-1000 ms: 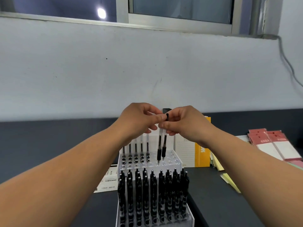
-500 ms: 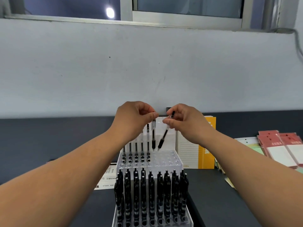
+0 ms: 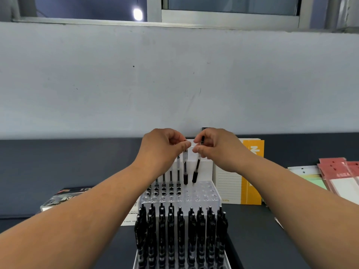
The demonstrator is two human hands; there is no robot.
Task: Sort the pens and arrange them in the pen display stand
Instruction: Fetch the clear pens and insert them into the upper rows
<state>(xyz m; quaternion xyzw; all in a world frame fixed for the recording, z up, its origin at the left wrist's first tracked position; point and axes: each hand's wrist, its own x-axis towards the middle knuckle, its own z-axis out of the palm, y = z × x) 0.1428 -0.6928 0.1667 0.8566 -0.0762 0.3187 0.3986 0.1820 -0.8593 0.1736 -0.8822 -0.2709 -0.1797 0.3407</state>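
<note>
**Pens split one per hand, both over the back row**

Left hand [image 3: 165, 147] pinches the top of the left pen [image 3: 185, 169], which is upright with its tip just above a back-row hole of the rear stand [image 3: 210, 193]. Right hand [image 3: 217, 149] pinches the right pen [image 3: 196, 169], which is tilted with its top toward 1 o'clock and its tip near the next hole at 3 o'clock.

A second ago both pens were bunched between the hands. They're now separated and lowered to the stand. Neither looks seated yet.

My read: the insert step is starting, and the right pen needs straightening before it drops.

Seated pens [image 3: 171, 177] fill the back row at 9 o'clock of the left pen; the holes toward 3 o'clock are free. The front stand [image 3: 180, 230] at 6 o'clock is packed with black pens. A notebook [image 3: 252, 171] stands at 3 o'clock on the dark surface [image 3: 272, 239].
</note>
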